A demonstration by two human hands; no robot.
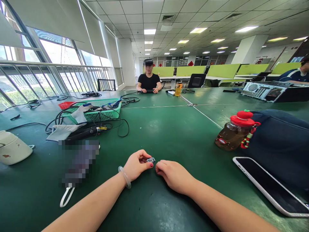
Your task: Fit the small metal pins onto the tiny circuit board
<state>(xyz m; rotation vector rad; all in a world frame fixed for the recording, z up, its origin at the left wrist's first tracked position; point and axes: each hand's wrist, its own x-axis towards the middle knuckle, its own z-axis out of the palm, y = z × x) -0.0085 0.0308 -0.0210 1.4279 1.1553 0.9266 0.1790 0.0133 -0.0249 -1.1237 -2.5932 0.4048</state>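
Observation:
Between the thumb and fingers of my left hand (135, 166) is a small, shiny, silvery part with blue and dark patches (151, 159), too small to name. A pale translucent bangle (125, 177) circles that wrist. My right hand (175, 175) rests on the green table (154, 138) just to the right, its fingers curled in a closed pinch. Whether anything is in those fingers is hidden. A narrow gap separates the two hands, and the part's right end points toward the right fingertips.
At left are a green basket (113, 112) with cables and gloves, a pixelated flat object (80, 164) and a whitish device (13, 148). Right: a red-lidded bottle (231, 137), a phone (267, 183), a dark bag (280, 145), a computer case (263, 91). A person (149, 80) sits opposite.

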